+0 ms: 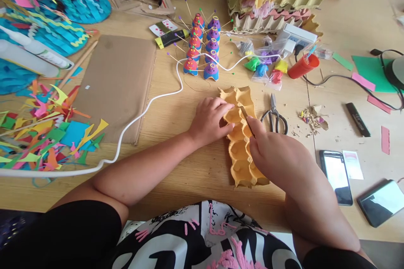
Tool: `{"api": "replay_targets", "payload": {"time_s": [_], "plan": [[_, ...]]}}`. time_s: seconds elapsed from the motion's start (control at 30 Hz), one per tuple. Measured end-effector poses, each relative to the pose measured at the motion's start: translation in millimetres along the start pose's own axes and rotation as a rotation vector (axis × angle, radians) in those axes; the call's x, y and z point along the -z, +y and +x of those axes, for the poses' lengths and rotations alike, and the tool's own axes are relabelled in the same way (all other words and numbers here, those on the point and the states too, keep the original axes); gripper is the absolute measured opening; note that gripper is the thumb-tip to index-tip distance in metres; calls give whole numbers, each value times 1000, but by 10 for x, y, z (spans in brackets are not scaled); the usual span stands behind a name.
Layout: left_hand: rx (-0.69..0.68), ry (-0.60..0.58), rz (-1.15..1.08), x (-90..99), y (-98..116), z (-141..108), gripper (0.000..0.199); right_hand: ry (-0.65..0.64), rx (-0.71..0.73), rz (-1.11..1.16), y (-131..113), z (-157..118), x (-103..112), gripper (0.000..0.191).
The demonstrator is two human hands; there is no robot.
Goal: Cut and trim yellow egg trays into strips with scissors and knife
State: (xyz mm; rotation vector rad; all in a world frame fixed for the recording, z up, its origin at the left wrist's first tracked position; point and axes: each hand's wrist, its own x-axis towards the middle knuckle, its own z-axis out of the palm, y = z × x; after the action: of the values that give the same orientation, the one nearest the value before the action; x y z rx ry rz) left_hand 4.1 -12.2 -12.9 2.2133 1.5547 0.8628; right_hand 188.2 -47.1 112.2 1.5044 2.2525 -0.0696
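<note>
A yellow cardboard egg carton piece, two rows of cups wide, lies on the table with its hollows facing up. My left hand grips its left edge near the far end, fingers over the rim and thumb lower down. In my right hand is a craft knife, its blade touching the ridge between the two rows. The right hand covers part of the carton's right row. Just right of the carton lie black-handled scissors, apart from both hands.
Red-blue and purple-blue egg-cup figures with pins stand behind the carton. A white cable crosses the table. Paper scraps and a cardboard sheet lie left; clay bags, a phone and a marker right.
</note>
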Motion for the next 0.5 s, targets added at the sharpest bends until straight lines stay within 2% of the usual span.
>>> {"api": "replay_targets", "payload": {"time_s": [0.2,0.5], "plan": [[-8,7,15,-10,-10,-6,51,63,-31,48,15,30,18,55],[3,-5,14,-7,-7,5,51,14,-31,47,-52,86,-13,57]]}}
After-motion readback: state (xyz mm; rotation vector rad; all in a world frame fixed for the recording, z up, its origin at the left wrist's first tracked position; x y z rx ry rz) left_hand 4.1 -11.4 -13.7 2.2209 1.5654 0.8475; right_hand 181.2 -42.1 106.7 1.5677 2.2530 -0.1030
